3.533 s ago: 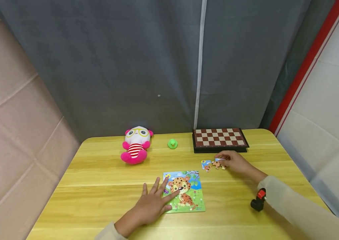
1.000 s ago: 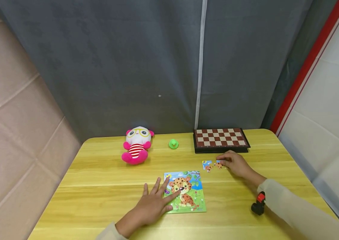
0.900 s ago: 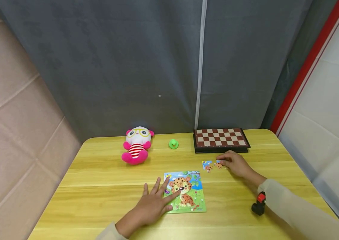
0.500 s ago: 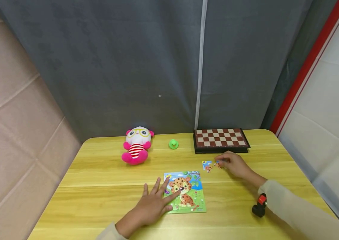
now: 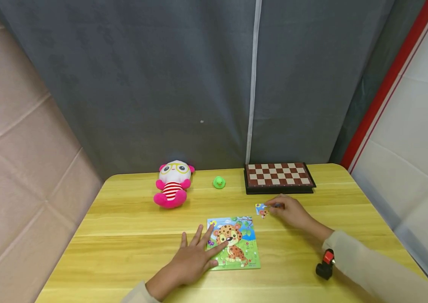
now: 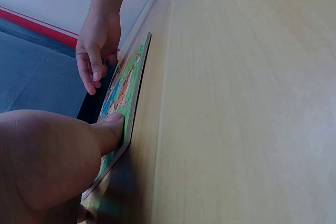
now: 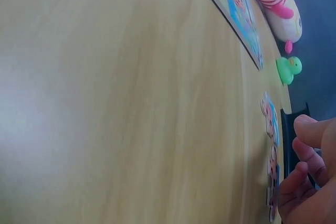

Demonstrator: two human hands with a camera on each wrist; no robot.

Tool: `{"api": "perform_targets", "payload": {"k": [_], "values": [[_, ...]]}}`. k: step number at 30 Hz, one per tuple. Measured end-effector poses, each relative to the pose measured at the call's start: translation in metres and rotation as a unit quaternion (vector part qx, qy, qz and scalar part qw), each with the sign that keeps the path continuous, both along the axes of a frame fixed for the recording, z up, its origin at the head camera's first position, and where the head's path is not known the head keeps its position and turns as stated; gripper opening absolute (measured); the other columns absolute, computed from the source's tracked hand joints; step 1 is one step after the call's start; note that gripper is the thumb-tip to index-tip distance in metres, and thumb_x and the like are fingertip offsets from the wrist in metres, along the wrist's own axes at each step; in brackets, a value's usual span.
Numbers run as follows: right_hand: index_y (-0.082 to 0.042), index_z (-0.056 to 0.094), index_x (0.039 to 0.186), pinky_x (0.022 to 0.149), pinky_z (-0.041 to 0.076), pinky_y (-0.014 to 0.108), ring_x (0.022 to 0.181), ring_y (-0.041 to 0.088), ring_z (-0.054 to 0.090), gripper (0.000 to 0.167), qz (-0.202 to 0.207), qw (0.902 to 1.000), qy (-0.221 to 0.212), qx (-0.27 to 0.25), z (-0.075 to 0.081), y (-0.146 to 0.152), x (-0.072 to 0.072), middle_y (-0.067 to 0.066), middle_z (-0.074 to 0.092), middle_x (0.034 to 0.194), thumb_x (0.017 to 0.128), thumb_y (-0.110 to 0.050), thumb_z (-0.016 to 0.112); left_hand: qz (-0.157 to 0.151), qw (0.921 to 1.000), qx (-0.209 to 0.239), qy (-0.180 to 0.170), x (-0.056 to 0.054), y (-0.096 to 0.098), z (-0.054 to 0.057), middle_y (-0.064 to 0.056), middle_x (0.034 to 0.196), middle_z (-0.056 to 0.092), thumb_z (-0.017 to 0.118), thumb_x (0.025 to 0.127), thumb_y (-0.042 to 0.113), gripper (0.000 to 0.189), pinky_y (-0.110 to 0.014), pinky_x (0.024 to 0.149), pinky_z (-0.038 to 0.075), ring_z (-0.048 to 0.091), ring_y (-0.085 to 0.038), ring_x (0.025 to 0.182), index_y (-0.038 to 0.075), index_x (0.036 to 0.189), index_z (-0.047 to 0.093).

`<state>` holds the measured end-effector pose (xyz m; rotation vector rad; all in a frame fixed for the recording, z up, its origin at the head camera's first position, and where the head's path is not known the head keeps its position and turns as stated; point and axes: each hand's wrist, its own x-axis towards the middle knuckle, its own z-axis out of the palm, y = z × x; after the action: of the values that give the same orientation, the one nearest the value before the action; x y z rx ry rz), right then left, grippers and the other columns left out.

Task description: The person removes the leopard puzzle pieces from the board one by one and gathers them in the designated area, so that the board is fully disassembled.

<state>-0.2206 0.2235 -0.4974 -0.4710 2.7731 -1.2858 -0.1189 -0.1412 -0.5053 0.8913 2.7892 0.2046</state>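
Note:
My left hand (image 5: 191, 261) lies with spread fingers over the left part of a square leopard jigsaw puzzle (image 5: 242, 244). In the left wrist view its thumb (image 6: 111, 127) rests on the puzzle's green border. My right hand (image 5: 290, 212) hovers beyond the puzzle's upper right corner, fingers loosely bent with nothing held. Close to its fingertips, a loose jigsaw piece (image 5: 261, 210) in blue and orange lies on the table. The right wrist view has a second jigsaw piece (image 7: 272, 179) in line with the first piece (image 7: 270, 119); the hand hides it from the head view.
Behind the right hand is a folded checkered board case (image 5: 278, 177). A small green rubber duck (image 5: 219, 182) and a pink and white plush toy (image 5: 173, 187) sit along the back of the wooden table (image 5: 123, 240). A grey curtain (image 5: 161, 92) hangs behind.
My right hand has let go of the right-hand loose piece and shifted left towards the other one, covering the piece it was touching. The left hand has stayed on the puzzle.

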Motion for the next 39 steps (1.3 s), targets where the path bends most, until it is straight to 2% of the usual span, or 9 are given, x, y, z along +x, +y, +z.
{"api": "perform_targets", "payload": {"k": [8, 15, 20, 27, 33, 39], "values": [[-0.009, 0.078, 0.116, 0.070, 0.048, 0.026, 0.082, 0.015, 0.054, 0.020, 0.022, 0.9996, -0.004, -0.014, -0.008, -0.014, 0.006, 0.002, 0.066, 0.099, 0.097, -0.010, 0.072, -0.001, 1.0000, -0.001, 0.002, 0.000, 0.000, -0.003, -0.010, 0.174, 0.003, 0.039, 0.107, 0.055, 0.055, -0.085, 0.108, 0.017, 0.009, -0.047, 0.156, 0.053, 0.160, 0.023], [-0.009, 0.078, 0.117, 0.074, 0.049, 0.025, 0.086, 0.013, 0.055, 0.022, 0.045, 0.9985, -0.008, -0.032, -0.005, -0.033, 0.016, 0.001, 0.067, 0.101, 0.096, -0.007, 0.072, -0.001, 1.0000, -0.001, 0.003, 0.000, -0.001, -0.003, -0.010, 0.174, 0.003, 0.039, 0.107, 0.055, 0.055, -0.085, 0.108, 0.017, 0.009, -0.048, 0.156, 0.053, 0.160, 0.024], [-0.008, 0.077, 0.119, 0.071, 0.047, 0.025, 0.083, 0.014, 0.052, 0.022, 0.070, 0.9969, 0.000, -0.034, -0.006, -0.043, 0.021, 0.003, 0.066, 0.100, 0.097, -0.009, 0.071, -0.002, 1.0000, -0.002, 0.005, 0.000, -0.001, -0.003, -0.011, 0.174, 0.005, 0.039, 0.107, 0.055, 0.055, -0.085, 0.108, 0.018, 0.009, -0.048, 0.156, 0.053, 0.159, 0.024], [-0.011, 0.078, 0.118, 0.070, 0.046, 0.026, 0.080, 0.011, 0.052, 0.022, 0.077, 0.9967, -0.001, -0.027, -0.008, -0.059, 0.025, 0.000, 0.070, 0.102, 0.096, -0.010, 0.072, -0.002, 1.0000, -0.001, 0.002, -0.001, -0.001, -0.003, -0.011, 0.174, 0.004, 0.039, 0.107, 0.055, 0.055, -0.086, 0.107, 0.018, 0.009, -0.048, 0.156, 0.053, 0.160, 0.023], [-0.008, 0.078, 0.116, 0.065, 0.044, 0.025, 0.072, 0.010, 0.049, 0.021, 0.085, 0.9962, 0.000, -0.022, -0.007, -0.071, 0.029, 0.003, 0.069, 0.099, 0.095, -0.005, 0.072, -0.003, 1.0000, -0.002, 0.002, -0.001, -0.001, -0.002, -0.011, 0.174, 0.004, 0.039, 0.107, 0.055, 0.055, -0.086, 0.107, 0.018, 0.009, -0.048, 0.156, 0.053, 0.160, 0.023], [-0.012, 0.080, 0.110, 0.070, 0.045, 0.025, 0.081, 0.012, 0.053, 0.018, 0.083, 0.9965, 0.000, -0.005, -0.006, -0.084, 0.033, 0.001, 0.068, 0.098, 0.093, -0.007, 0.076, -0.003, 1.0000, -0.002, 0.003, -0.001, -0.001, -0.002, -0.011, 0.174, 0.004, 0.039, 0.107, 0.055, 0.055, -0.086, 0.107, 0.018, 0.009, -0.048, 0.156, 0.053, 0.160, 0.023]]}}
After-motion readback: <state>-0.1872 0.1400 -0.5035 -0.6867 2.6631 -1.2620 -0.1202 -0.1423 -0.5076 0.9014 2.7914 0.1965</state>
